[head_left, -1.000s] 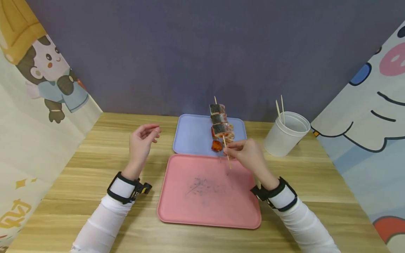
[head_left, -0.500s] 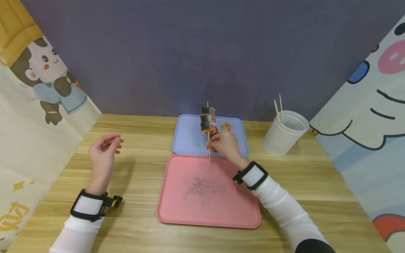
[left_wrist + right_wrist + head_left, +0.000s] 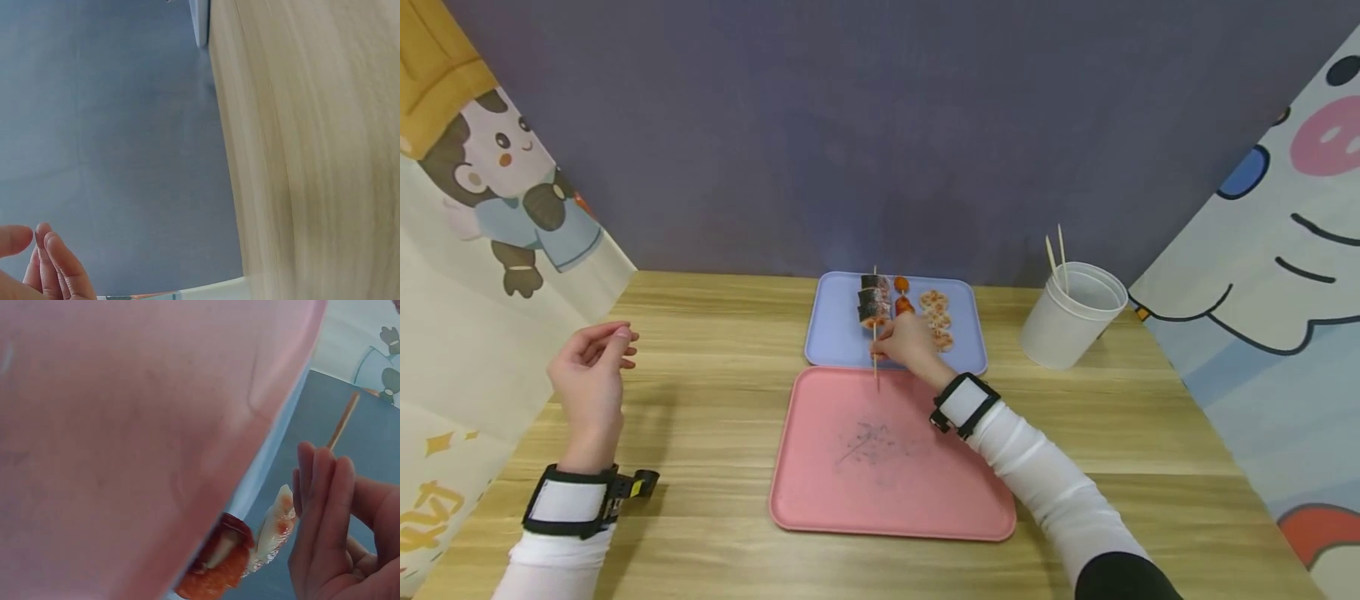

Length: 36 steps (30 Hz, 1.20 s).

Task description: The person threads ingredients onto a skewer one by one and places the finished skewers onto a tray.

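Observation:
My right hand [image 3: 912,340] pinches the bare lower end of a wooden skewer threaded with dark-skinned fish pieces [image 3: 874,302], held over the left half of the light blue tray [image 3: 829,333]. In the right wrist view the stick's end [image 3: 345,419] juts out past the fingers. Beside the fish, partly hidden by that hand, lies a skewer of orange-red pieces [image 3: 902,307]. To its right runs a row of pale lotus root slices [image 3: 935,300]. My left hand [image 3: 591,379] hovers above the table at the left, fingers loosely bent and holding nothing.
A pink tray [image 3: 887,496] with dark marks lies directly in front of the blue one. At the right stands a white tub [image 3: 1060,329] with thin wooden sticks [image 3: 1063,254] leaning in it. A grey-blue wall [image 3: 880,150] rises behind the table.
My right hand has carried the fish skewer leftward and lower, from above the other skewers to the blue tray's left part. My left hand has drawn away to the left.

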### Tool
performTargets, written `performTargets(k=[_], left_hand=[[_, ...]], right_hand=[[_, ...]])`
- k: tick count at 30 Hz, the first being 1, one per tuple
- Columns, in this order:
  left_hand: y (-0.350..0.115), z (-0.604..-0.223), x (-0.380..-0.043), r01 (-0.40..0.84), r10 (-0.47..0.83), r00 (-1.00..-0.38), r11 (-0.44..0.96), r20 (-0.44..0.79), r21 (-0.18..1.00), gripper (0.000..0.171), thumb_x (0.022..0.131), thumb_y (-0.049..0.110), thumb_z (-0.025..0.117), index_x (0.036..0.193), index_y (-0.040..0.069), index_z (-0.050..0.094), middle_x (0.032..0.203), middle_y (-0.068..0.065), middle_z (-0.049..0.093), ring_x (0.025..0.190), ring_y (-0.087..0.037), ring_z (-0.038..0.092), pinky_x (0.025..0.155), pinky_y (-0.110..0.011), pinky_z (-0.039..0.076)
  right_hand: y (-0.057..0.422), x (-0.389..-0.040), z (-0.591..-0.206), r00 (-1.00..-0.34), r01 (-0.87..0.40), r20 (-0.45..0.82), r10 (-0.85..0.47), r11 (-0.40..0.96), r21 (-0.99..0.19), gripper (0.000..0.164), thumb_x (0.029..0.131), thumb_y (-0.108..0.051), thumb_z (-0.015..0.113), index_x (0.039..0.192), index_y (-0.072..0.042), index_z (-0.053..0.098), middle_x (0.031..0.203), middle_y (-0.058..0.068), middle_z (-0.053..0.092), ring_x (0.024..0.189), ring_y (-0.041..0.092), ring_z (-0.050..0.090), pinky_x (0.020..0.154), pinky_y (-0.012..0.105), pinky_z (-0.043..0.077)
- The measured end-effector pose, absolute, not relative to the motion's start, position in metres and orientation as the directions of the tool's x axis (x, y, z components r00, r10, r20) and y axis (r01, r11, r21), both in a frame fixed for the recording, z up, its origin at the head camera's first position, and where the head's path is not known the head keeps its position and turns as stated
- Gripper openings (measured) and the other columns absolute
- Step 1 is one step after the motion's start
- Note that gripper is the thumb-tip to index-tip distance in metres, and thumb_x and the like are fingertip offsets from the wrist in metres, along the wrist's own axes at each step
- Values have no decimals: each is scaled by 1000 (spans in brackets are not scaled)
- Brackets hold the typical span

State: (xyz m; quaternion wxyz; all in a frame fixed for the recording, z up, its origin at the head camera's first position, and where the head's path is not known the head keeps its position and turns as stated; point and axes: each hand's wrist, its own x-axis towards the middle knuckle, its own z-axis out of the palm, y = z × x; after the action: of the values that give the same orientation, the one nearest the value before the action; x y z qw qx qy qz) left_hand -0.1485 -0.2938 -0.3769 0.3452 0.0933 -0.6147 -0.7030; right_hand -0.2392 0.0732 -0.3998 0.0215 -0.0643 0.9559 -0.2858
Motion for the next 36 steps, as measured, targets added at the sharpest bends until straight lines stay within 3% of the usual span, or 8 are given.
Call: performTargets(k=[7,14,22,31,34,36], left_hand=[[-292,-377,-148,345,-589,-757,5,282,938,18,85,7,69,98,-6,67,76,1,70,61,-10,58,51,-14,47],[-293,-376,-146,339,-601,-751,5,274,941,17,84,8,70,96,-5,68,76,0,70,60,-10,58,51,-14,46],[-291,-375,-147,316,-599,-759,3,254,949,19,84,9,71,97,-5,68,77,0,69,62,-12,58,51,-14,46],[-292,-376,-146,304,-590,-767,13,253,952,19,85,10,70,97,-5,67,77,0,69,61,-11,58,51,-14,46],[-290,-379,-146,268,-581,-779,33,237,963,17,85,10,70,96,-3,68,76,2,69,62,-10,58,53,-14,46],[-288,-381,-146,208,-574,-778,148,255,967,17,88,12,67,99,0,69,77,9,68,66,-7,58,57,-13,46]], right_hand=[[73,-240,-411,-993,-91,-25,-117,877,-471,20,76,-30,78,65,-14,76,57,-3,68,55,13,62,53,24,44],[72,-243,-415,-992,-95,-27,-123,873,-478,23,75,-30,79,60,-13,74,54,-2,65,51,12,59,44,21,39],[68,-244,-411,-987,-121,-46,-156,890,-439,25,74,-28,80,56,-13,71,49,-3,60,47,10,53,45,20,33],[68,-244,-405,-970,-166,-95,-226,890,-424,40,80,-28,76,49,-11,58,42,-5,39,39,8,31,43,21,24],[77,-241,-400,-975,-153,-68,-213,859,-489,37,88,-33,68,58,-10,66,43,-2,48,38,9,36,42,21,26],[89,-237,-392,-980,-160,-19,-199,838,-521,36,92,-38,60,74,-10,72,48,-1,53,38,10,38,43,23,29]])
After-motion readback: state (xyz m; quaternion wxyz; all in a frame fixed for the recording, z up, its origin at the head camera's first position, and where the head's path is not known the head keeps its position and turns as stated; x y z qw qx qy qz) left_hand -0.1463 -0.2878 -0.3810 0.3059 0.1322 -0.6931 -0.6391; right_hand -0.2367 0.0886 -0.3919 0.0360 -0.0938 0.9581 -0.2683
